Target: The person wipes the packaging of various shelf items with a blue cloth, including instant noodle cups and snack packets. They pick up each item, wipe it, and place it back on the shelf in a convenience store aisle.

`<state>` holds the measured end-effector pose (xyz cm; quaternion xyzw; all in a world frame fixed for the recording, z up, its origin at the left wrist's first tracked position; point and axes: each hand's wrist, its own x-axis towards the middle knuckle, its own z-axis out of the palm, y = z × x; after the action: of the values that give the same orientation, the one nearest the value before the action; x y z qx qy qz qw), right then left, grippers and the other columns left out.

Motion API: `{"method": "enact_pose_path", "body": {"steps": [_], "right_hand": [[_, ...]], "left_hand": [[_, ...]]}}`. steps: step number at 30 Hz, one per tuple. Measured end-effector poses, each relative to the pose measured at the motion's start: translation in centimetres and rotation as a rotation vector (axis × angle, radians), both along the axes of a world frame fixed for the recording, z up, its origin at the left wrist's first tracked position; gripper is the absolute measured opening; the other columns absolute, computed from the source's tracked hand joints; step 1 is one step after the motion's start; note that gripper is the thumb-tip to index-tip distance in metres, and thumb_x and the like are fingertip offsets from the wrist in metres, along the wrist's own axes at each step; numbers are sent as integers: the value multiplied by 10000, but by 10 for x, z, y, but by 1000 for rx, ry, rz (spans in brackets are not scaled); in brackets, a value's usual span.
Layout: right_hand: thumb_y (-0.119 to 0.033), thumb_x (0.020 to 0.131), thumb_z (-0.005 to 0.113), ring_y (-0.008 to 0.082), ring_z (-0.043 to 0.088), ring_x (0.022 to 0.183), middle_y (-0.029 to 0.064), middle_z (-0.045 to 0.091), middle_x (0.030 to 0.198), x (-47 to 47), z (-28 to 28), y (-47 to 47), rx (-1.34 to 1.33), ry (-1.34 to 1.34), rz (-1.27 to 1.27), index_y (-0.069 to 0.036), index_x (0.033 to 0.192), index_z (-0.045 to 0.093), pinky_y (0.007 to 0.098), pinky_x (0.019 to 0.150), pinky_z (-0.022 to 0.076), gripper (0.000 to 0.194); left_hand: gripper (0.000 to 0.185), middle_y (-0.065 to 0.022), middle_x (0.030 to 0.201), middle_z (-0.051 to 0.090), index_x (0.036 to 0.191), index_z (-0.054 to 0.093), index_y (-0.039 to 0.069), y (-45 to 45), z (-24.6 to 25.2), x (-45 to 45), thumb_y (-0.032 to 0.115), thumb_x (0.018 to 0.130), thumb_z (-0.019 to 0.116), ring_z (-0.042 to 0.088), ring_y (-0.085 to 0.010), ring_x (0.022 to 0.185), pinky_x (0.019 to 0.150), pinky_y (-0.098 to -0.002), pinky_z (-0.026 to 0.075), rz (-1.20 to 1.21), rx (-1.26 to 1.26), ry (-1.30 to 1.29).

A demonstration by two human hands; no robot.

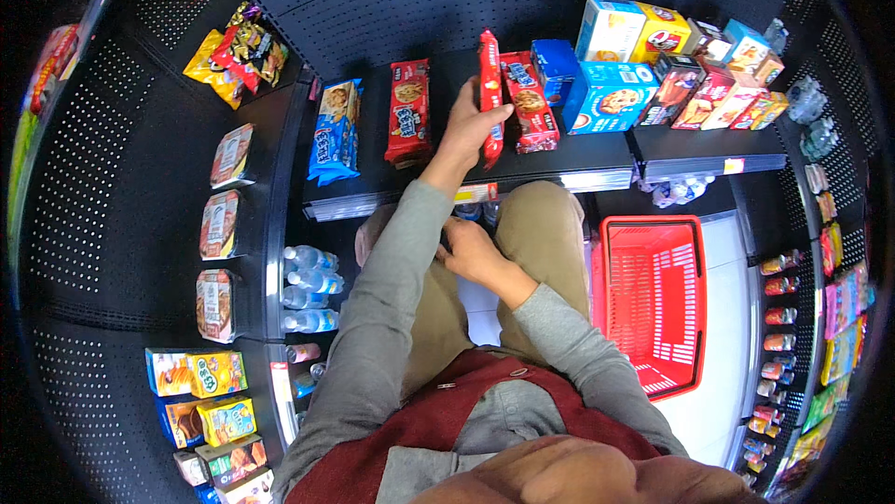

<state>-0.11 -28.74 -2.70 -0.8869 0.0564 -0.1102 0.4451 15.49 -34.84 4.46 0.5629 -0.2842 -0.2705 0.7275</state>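
Observation:
My left hand (470, 119) grips a red cookie packet (491, 88), which stands on edge over the shelf (370, 154). Right beside it, a second red cookie packet (533, 102) leans slightly on the shelf. Farther left lie another red cookie packet (408, 112) and a blue cookie packet (337, 130), spaced apart. My right hand (475, 250) hangs between my knees, below the shelf's front edge. Its fingers are bent and partly hidden, so whether they close on anything does not show.
A red plastic basket (650, 219) stands on the floor to my right. Boxed biscuits (612, 98) fill the shelf's right side. Side shelves hold packaged trays (218, 224), water bottles (311, 280) and cans (779, 315). A perforated back panel (433, 0) rises behind the packets.

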Motion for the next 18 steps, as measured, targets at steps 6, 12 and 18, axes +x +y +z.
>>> {"method": "enact_pose_path", "body": {"steps": [6,12,18], "right_hand": [[-150,883,695,495,635,1027,317,673,1059,0,-12,-1,110,-104,-59,22,1249,575,529,882,510,421],[-167,1008,585,150,637,899,66,679,1020,-5,-8,-10,834,97,-303,-28,1280,612,313,793,525,307],[-135,1038,544,141,658,1008,53,669,1169,-31,39,-8,1024,-268,-485,-30,1398,541,295,852,544,374]], "left_hand": [[546,-207,1341,637,1496,434,28,61,21,-22,302,1048,581,694,-241,1040,818,-377,611,-285,-278,224],[764,-199,1367,613,1508,430,7,94,3,-25,622,1064,341,698,-224,978,804,-352,623,-410,-466,376],[815,-185,1258,668,1466,486,11,100,-7,-22,682,1042,301,719,-258,980,778,-392,634,-392,-501,512]]}}
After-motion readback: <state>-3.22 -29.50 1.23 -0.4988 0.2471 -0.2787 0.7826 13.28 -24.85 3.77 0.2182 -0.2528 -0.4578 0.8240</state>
